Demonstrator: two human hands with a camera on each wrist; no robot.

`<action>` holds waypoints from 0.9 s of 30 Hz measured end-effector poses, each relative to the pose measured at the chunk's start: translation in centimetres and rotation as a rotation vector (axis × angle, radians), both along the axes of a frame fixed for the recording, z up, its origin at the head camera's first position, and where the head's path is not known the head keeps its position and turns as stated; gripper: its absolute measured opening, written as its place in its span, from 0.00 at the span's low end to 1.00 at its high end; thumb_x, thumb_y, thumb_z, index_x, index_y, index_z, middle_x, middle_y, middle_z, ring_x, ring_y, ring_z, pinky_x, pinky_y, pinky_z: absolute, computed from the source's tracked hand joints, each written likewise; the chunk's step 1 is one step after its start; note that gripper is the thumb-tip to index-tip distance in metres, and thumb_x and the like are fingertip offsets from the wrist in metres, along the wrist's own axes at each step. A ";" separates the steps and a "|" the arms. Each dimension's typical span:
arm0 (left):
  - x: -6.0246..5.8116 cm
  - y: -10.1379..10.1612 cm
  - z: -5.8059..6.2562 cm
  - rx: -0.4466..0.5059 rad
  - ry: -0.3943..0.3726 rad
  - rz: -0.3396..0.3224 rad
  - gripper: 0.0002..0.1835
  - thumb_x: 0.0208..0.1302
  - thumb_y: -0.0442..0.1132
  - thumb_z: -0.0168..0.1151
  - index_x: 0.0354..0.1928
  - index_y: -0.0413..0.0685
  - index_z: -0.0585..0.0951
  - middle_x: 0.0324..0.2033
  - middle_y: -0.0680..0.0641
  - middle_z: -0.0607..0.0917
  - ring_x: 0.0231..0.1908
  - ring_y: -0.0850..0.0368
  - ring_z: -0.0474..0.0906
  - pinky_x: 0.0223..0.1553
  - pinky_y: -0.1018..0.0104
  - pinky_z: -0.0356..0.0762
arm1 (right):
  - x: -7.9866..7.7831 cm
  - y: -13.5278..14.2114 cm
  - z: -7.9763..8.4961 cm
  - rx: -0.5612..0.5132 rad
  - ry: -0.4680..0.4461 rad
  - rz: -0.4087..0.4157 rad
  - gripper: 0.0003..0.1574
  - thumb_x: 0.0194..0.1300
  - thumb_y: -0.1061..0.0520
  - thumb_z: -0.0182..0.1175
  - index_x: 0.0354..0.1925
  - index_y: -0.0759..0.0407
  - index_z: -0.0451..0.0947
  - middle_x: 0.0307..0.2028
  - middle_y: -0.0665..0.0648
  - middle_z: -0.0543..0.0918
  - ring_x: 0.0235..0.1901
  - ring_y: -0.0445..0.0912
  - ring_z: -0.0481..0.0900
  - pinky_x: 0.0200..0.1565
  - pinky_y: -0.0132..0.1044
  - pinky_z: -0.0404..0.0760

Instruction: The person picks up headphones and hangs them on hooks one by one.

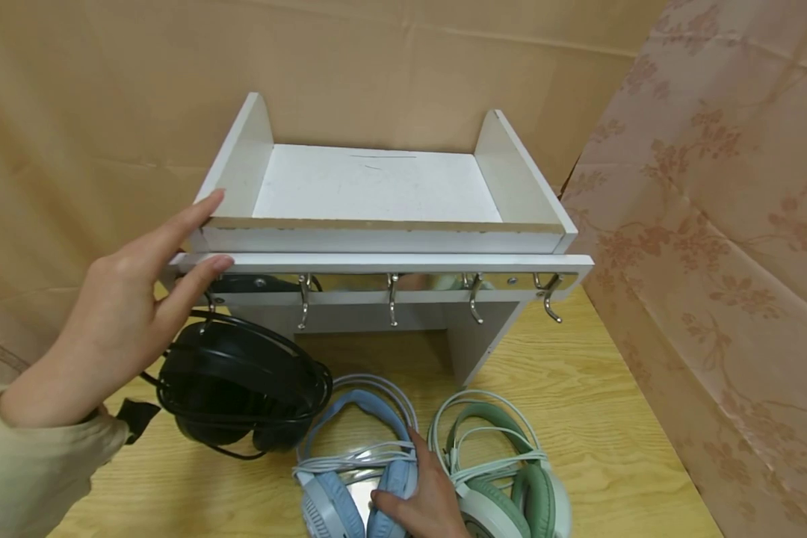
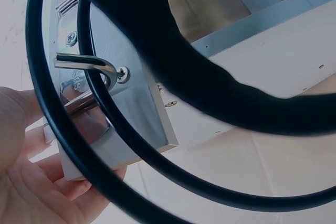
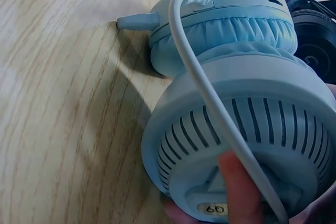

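"What's your right grip doing?"

"My right grip point(image 1: 430, 493) is curled round the blue headphones point(image 1: 343, 497), thumb on the near cushion, a finger across the outer face of one ear cup point(image 3: 184, 150). From my knuckles most of the pair lies toward nine o'clock, its headband toward eleven. The cups sit low by the table point(image 1: 619, 448); whether they touch it I can't tell."

"Anything close beside it?"

"The green headphones point(image 1: 538, 493), at three o'clock, just beside my grip and resting on the table. The white rail point(image 1: 390, 261) with its row of hooks is up at twelve, well apart from the blue pair."

"And the left?"

"My left grip point(image 1: 117, 306) holds the rail's left end, at about two o'clock from my palm, with fingers bent behind the board. At four o'clock, just below, the black headphones point(image 1: 235, 373) hang from the end hook point(image 2: 86, 64), a thin band in its curve. From there the blue pair is also toward four, farther out."
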State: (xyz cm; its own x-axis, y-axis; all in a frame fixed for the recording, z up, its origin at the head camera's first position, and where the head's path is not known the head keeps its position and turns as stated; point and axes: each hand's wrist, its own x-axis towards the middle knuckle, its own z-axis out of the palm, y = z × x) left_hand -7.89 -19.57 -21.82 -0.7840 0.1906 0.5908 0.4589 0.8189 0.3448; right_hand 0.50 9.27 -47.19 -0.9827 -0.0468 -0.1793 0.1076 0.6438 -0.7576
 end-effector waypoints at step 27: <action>0.0 0.0 -0.1 -0.002 0.016 -0.001 0.37 0.59 0.35 0.63 0.68 0.67 0.61 0.56 0.37 0.77 0.45 0.42 0.77 0.43 0.61 0.66 | 0.7 0.2 0.4 0.083 0.194 -0.138 0.61 0.34 0.43 0.73 0.67 0.47 0.59 0.50 0.57 0.76 0.39 0.47 0.75 0.37 0.41 0.74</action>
